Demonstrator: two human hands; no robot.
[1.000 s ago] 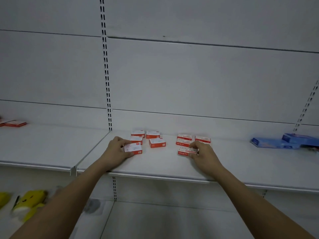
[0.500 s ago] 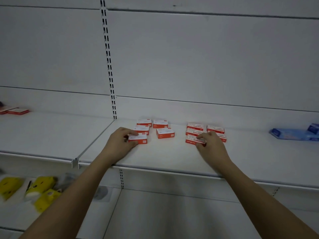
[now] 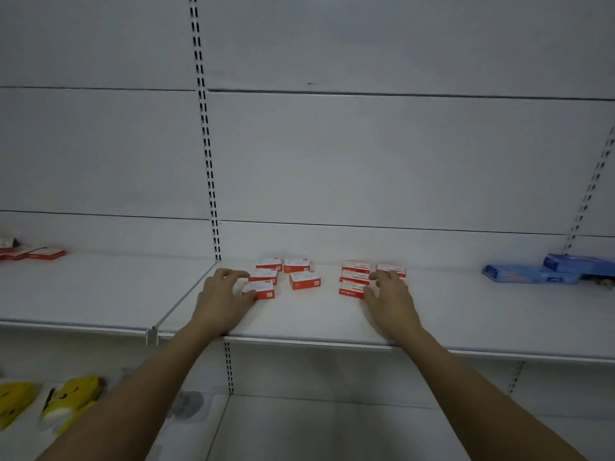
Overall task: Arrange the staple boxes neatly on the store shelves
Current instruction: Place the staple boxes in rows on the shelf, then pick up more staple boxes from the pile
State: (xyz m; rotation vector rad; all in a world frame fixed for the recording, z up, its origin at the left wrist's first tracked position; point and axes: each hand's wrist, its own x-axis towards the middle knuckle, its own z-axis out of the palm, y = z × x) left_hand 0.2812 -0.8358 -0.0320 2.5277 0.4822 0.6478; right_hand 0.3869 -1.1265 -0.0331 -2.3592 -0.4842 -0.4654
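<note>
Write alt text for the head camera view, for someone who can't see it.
Two bare hands rest among small red staple boxes on a white store shelf: the left hand grips the nearest left box, the right hand touches a right box.

Blue packages (image 3: pixel 545 271) lie on the shelf at right; yellow plush toys (image 3: pixel 71 402) lie on the lower shelf at left.
</note>
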